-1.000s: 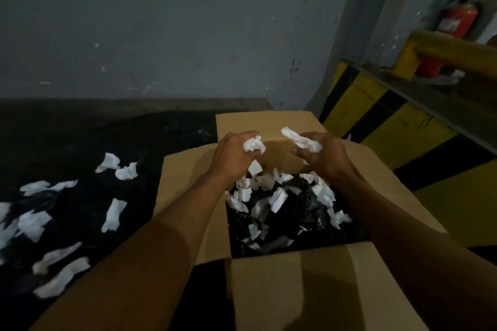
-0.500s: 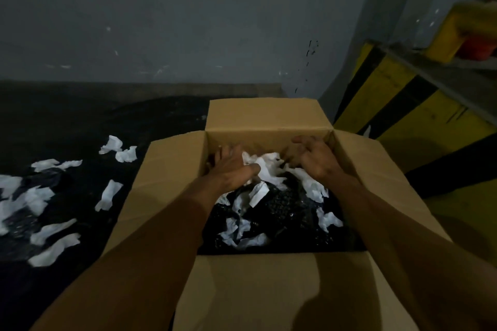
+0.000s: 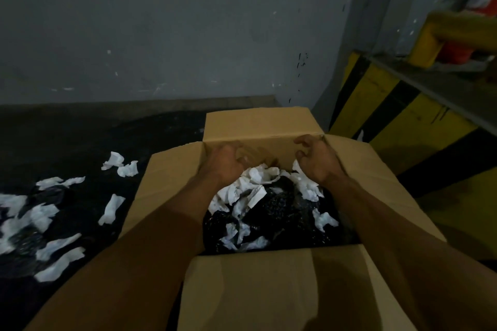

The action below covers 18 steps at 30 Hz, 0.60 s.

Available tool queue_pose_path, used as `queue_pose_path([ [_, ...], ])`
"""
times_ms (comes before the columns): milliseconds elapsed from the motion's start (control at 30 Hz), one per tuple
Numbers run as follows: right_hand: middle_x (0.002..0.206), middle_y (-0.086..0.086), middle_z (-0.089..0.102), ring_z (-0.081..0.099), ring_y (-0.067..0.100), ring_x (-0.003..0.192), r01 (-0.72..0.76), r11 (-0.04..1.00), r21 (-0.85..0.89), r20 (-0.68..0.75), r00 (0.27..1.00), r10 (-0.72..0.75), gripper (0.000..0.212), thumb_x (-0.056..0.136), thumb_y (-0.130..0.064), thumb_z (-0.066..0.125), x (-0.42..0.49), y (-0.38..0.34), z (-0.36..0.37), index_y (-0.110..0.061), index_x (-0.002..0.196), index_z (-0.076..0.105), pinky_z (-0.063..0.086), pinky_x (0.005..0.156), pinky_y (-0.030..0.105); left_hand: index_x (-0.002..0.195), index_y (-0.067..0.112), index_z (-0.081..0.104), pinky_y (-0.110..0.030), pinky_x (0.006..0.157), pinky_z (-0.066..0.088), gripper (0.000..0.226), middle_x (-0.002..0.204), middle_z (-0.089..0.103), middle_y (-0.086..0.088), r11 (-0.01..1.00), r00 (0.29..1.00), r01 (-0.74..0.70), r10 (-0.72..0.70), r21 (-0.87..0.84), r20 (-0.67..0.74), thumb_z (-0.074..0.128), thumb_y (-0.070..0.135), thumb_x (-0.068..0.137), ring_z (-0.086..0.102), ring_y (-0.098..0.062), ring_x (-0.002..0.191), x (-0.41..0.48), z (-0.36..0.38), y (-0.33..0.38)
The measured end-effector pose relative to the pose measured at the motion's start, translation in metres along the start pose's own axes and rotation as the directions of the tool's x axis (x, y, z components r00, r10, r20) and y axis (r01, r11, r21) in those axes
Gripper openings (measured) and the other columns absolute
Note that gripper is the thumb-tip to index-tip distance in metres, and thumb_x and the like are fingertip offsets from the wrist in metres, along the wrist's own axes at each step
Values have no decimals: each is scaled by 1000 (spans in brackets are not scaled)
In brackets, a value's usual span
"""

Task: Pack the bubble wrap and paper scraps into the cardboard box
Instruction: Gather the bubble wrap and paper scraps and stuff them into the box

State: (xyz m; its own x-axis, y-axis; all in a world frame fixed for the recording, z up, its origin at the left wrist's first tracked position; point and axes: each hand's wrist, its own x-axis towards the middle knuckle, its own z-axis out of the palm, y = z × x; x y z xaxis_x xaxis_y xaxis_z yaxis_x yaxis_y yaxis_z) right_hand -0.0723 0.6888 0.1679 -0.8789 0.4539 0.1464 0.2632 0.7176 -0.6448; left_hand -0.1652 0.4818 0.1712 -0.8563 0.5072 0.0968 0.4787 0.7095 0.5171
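Both hands over the far end of the cardboard box (image 3: pixel 269 290), empty as far as I can tell. Left hand (image 3: pixel 226 160): fingers (image 3: pixel 243 154) curled loosely downward, somewhat blurred, nothing clamped. Right hand (image 3: pixel 317 158): fingers (image 3: pixel 302 141) spread and hooked, apart, holding nothing.

In the box: black bubble wrap (image 3: pixel 279 204) with white paper scraps (image 3: pixel 255 183) heaped on top, directly under and just nearer than both palms.

Rest of the job lies left: loose scraps on the floor (image 3: pixel 111 208) strewn beside the box's left flap, well apart from both hands. Looks like more dark bubble wrap (image 3: pixel 24 243) under them at the far left, but it's too dim to be sure.

Key relation: remaining scraps lie left and nearer than the fingers, so the left hand is the closer one; the right would have to cross the box. The strips mostly run long-axis diagonally, near-left to far-right.
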Motion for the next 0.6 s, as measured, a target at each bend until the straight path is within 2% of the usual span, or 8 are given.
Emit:
queue_pose_path([
  [67,115,15,64,62,29,100,11,999,36,-2,1000,-11,31,94,-20,54,-6,-12,0,-19,124,56,51,80,33,137,18,50,-35,105,39,50,142,49,-10,1000,999,-3,2,-18,-47,60,28,89,48,-27,126,-9,-13,-2],
  [200,123,14,56,58,30,106,91,993,73,7,996,-92,30,92,-29,56,-15,-46,19,-21,122,56,49,90,42,137,19,50,-39,107,38,53,141,48,-10,1000,988,15,-16,-3,-152,61,32,88,46,-28,128,-39,-46,-13],
  [400,117,12,60,60,29,103,263,953,150,78,958,-277,29,91,-35,57,-34,-126,73,-24,118,58,50,88,39,134,16,54,-38,104,41,51,134,55,-10,990,944,139,-131,5,-303,60,36,88,51,-25,123,-100,-101,-61],
  [533,124,9,57,56,25,111,360,907,219,158,904,-398,32,93,-35,57,-67,-195,120,-23,123,57,47,93,36,131,14,56,-33,102,40,47,130,57,-12,958,868,285,-267,-19,-419,61,34,88,54,-24,119,-163,-133,-107],
  [600,125,6,55,55,20,110,404,884,235,199,870,-451,34,94,-36,56,-89,-225,142,-23,126,54,46,91,34,130,15,57,-34,101,42,46,128,58,-12,938,838,346,-325,-33,-438,62,33,88,55,-25,117,-194,-146,-134],
])
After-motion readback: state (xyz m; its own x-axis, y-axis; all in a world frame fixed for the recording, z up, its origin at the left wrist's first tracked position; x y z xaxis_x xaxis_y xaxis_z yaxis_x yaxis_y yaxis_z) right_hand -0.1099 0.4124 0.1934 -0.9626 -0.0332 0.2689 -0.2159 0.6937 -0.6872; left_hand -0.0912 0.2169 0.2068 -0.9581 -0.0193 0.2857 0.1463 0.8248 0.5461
